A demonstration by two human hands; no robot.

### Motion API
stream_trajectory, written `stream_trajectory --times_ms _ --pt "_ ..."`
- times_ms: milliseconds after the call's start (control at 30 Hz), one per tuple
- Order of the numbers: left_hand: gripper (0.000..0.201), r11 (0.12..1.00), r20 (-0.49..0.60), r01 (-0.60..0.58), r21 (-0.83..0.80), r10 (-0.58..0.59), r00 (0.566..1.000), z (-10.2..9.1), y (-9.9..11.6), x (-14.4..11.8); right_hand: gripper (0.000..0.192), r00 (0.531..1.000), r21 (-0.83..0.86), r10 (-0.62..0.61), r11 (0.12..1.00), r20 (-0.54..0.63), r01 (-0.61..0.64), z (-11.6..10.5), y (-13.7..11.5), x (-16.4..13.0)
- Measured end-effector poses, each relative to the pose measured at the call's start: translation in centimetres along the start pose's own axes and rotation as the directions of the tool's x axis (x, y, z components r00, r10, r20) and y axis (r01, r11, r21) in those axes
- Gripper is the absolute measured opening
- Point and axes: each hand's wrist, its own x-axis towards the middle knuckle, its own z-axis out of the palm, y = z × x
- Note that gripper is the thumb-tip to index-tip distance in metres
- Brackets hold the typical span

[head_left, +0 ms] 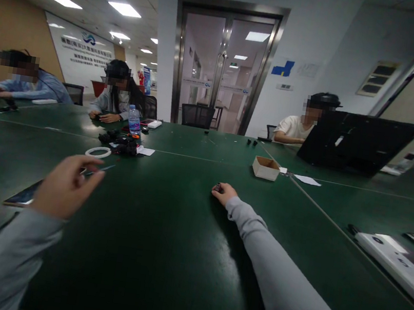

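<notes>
My left hand (67, 187) hovers over the left part of the green table (166, 221), its fingers curved, with a gap between thumb and index finger. A thin bluish strip (108, 167) shows just beyond the fingertips; whether it touches them I cannot tell. Close behind lies a white ring like a tape roll (98, 152). A dark phone-like slab (22, 193) is partly hidden by this hand. Out over the middle, my right hand (226, 194) rests low at the tabletop, fingers closed around a small dark object (218, 188) whose kind is unclear.
Beyond the right hand stands an open cardboard box (266, 170). A water bottle (134, 120) and a black tangled bundle (121, 142) are at the back left. A large black monitor (360, 144) and a white device (394, 266) are on the right. Three people sit across the table.
</notes>
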Motion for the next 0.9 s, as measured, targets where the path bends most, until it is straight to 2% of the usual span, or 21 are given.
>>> stream_trajectory --times_ms 33,67,133,167,200,267,300,367,467,533,667,733,800,900 --pt "0.033 0.985 0.144 -0.163 -0.052 0.169 0.975 2.0 2.9 1.3 0.013 1.0 -0.014 -0.003 1.0 0.013 0.003 0.9 -1.1 0.7" --pt "0.032 0.956 0.262 -0.266 -0.125 0.291 0.92 4.4 5.2 2.5 0.014 1.0 -0.016 -0.001 1.0 0.03 0.001 1.7 -2.2 1.4" --pt "0.029 0.927 0.414 -0.32 -0.197 0.375 0.83 10.1 8.4 4.5 0.019 0.998 -0.003 0.007 1.0 0.059 -0.006 3.3 -4.1 2.2" --pt "0.031 0.922 0.456 -0.317 -0.224 0.387 0.801 13.1 9.2 5.3 0.021 0.998 0.009 0.008 1.0 0.062 -0.008 4.0 -4.9 2.5" --pt "0.033 0.926 0.48 -0.293 -0.239 0.375 0.793 16.0 9.6 5.8 0.023 0.998 0.02 0.008 1.0 0.056 -0.009 4.5 -5.5 2.6" --pt "0.032 0.947 0.462 -0.188 -0.259 0.293 0.837 20.8 9.8 6.3 0.026 1.0 0.021 0.005 1.0 0.025 -0.006 5.4 -6.1 2.6" --pt "0.028 0.947 0.444 -0.143 -0.287 0.264 0.856 22.7 9.7 6.2 0.027 1.0 0.009 0.005 1.0 0.009 -0.005 5.7 -6.2 2.5" --pt "0.021 0.928 0.379 -0.081 -0.364 0.227 0.897 25.2 9.5 5.7 0.025 1.0 -0.022 0.003 1.0 -0.009 -0.004 5.9 -6.3 2.3" --pt "0.018 0.865 0.314 0.002 -0.502 0.181 0.932 26.6 8.9 4.8 0.02 1.0 -0.025 0.01 1.0 -0.019 -0.01 5.9 -6.2 2.1" --pt "0.018 0.812 0.338 0.088 -0.578 0.139 0.931 26.8 8.5 4.5 0.018 0.999 0.015 0.018 1.0 -0.036 -0.017 5.8 -6.2 1.9" --pt "0.024 0.644 0.383 0.266 -0.717 0.046 0.923 27.0 7.4 4.7 0.019 0.995 0.241 0.009 0.97 -0.103 0.017 6.0 -5.8 1.7" --pt "0.028 0.543 0.415 0.335 -0.77 0.028 0.909 27.3 7.0 5.1 0.021 0.994 0.419 0.047 0.908 -0.103 0.001 6.3 -5.5 1.7" --pt "0.028 0.484 0.442 0.373 -0.792 0.034 0.896 27.9 6.8 5.4 0.025 0.993 0.59 0.104 0.805 -0.051 -0.054 6.4 -5.2 2.0" --pt "0.024 0.521 0.403 0.355 -0.776 -0.024 0.915 28.7 7.0 5.5 0.026 0.988 0.798 0.156 0.596 -0.006 -0.089 6.5 -4.8 2.5"
